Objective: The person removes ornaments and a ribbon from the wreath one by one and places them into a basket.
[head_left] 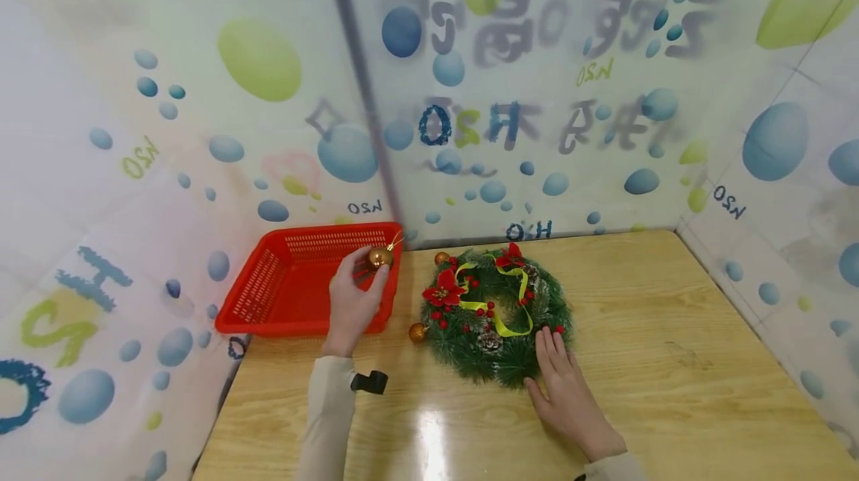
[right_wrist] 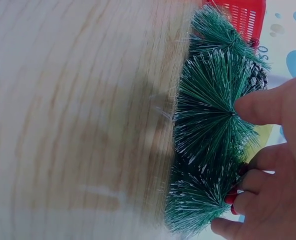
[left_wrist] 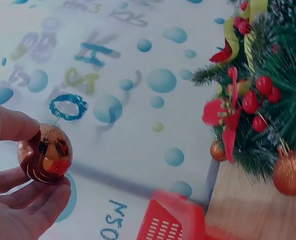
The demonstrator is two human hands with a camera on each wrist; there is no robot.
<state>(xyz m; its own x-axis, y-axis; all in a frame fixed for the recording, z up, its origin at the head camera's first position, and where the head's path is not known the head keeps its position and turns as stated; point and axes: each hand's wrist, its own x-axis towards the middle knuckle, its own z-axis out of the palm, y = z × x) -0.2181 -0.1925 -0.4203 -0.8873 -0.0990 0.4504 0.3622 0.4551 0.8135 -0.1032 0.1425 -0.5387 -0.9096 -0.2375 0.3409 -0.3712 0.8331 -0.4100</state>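
My left hand (head_left: 356, 298) pinches a shiny gold ball ornament (head_left: 380, 258) between thumb and fingers, above the right end of a red plastic basket (head_left: 302, 329). In the left wrist view the ball (left_wrist: 46, 152) shows a small loop at its top. A green Christmas wreath (head_left: 463, 358) lies on the table, trimmed with red flowers (head_left: 445, 288), berries, pinecones and a yellow-green ribbon (head_left: 514, 331). My right hand (head_left: 567, 395) rests on the wreath's lower right edge with its fingers extended. Two gold balls, one glittery (left_wrist: 291, 172), sit at the wreath's left side.
The wooden table (head_left: 671, 362) stands against walls covered in a sheet (head_left: 429, 190) printed with bubbles and letters. The basket is at the table's back left, left of the wreath. A black strap piece (head_left: 370, 382) sticks out from the left cuff.
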